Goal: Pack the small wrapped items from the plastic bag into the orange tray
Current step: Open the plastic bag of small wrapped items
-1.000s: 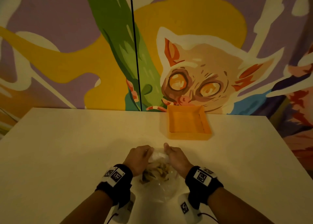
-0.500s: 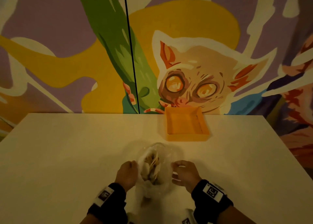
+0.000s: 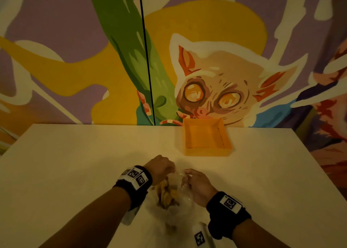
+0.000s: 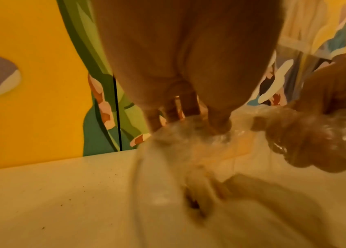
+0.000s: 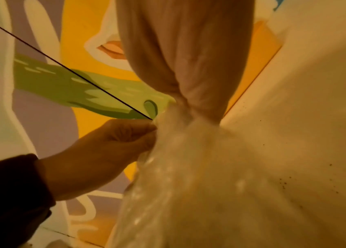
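A clear plastic bag [image 3: 177, 195] lies on the white table [image 3: 75, 163] near me, with yellowish wrapped items [image 3: 167, 193] showing through it. My left hand [image 3: 159, 168] pinches the bag's far left edge and my right hand [image 3: 195, 182] pinches the far right edge. In the left wrist view the left fingers [image 4: 218, 120] dig into the bag [image 4: 199, 167], and the right hand [image 4: 324, 120] grips the film beside them. In the right wrist view the right fingers [image 5: 191, 83] bunch the bag [image 5: 199, 176]. The orange tray [image 3: 206, 152] sits beyond the bag with nothing in it.
A painted mural wall [image 3: 93, 60] rises right behind the table's far edge, just past the tray. The table's right edge [image 3: 319, 172] slants close to my right arm. Bare tabletop stretches to the left.
Both hands have moved forward and closer together along the bag, from its sides to its far end. The bag has shifted under them. The tray has not moved.
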Demonstrator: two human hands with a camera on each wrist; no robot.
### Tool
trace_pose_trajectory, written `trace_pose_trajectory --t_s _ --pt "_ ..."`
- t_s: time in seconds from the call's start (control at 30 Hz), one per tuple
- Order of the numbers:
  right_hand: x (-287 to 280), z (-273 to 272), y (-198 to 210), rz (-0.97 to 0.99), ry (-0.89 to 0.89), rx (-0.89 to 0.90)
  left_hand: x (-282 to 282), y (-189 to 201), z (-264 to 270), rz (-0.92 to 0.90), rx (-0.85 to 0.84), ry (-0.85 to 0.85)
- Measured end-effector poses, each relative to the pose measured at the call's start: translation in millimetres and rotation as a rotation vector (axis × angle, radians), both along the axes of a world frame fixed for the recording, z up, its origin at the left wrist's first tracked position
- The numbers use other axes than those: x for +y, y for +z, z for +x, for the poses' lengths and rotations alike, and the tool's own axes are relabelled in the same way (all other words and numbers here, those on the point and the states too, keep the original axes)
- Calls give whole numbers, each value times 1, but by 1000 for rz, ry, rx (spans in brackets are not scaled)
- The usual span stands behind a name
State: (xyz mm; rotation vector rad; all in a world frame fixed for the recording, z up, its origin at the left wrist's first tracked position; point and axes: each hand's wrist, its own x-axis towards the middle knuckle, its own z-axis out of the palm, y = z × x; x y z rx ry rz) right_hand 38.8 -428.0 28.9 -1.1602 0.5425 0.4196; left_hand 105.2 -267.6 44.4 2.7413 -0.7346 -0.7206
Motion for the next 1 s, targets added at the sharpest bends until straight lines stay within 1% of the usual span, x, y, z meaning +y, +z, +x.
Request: trace_pose_trajectory --t_s 0.07,0.1,0.17,0.23,0.27,0.3,0.37,0.4,0.47,0.5,0.53,0.57,0.63,0.67,0.7,0.73,0.77,0.8,0.87,0.9,1.0 --pt "-1 2 0 -113 57 -19 4 -1 2 -144 156 84" --pt "-1 3 -1 -224 116 -52 6 -3 2 -194 231 118" --pt "0 0 1 -561 307 -163 7 -4 -1 -254 342 182" --pt "1 -8 1 -892 540 -283 9 -5 -2 -310 393 296" --pt "1 -14 2 -1030 608 -325 10 -4 -2 -341 408 380" --pt "0 -17 1 -1098 624 -342 11 -5 -1 -371 418 449" --pt "-4 -19 -6 -1049 499 -390 16 -5 -1 -368 395 502" --pt "-7 -19 -10 -996 425 -404 18 -6 -2 -330 349 479" --pt "-12 -14 -20 -877 292 -410 19 -9 -3 -212 164 361" --pt "-15 -10 -23 -783 230 -401 18 -8 -6 -171 64 291" --pt "-16 -6 -26 -698 210 -381 16 -6 -9 -146 5 206" --pt "-16 -4 -25 -619 232 -363 14 -4 -12 -127 -19 106" --pt "-15 0 -22 -482 283 -330 8 0 -15 -41 -6 -65" --pt "-16 2 -21 -441 287 -316 6 1 -16 -28 11 -100" --pt "-16 4 -22 -428 292 -284 4 -1 -15 -76 29 -96" --pt "-15 5 -21 -406 279 -243 3 -6 -16 -178 50 -59" --pt "-13 6 -21 -421 282 -220 4 -10 -16 -280 92 12" --pt "-11 7 -22 -486 309 -216 4 -15 -16 -334 138 93" --pt "-10 6 -21 -721 399 -238 4 -21 -16 -353 221 227" --pt "-10 4 -24 -839 416 -243 6 -23 -16 -348 253 277" --pt "-10 -8 -26 -1035 317 -217 10 -27 -16 -374 357 428"
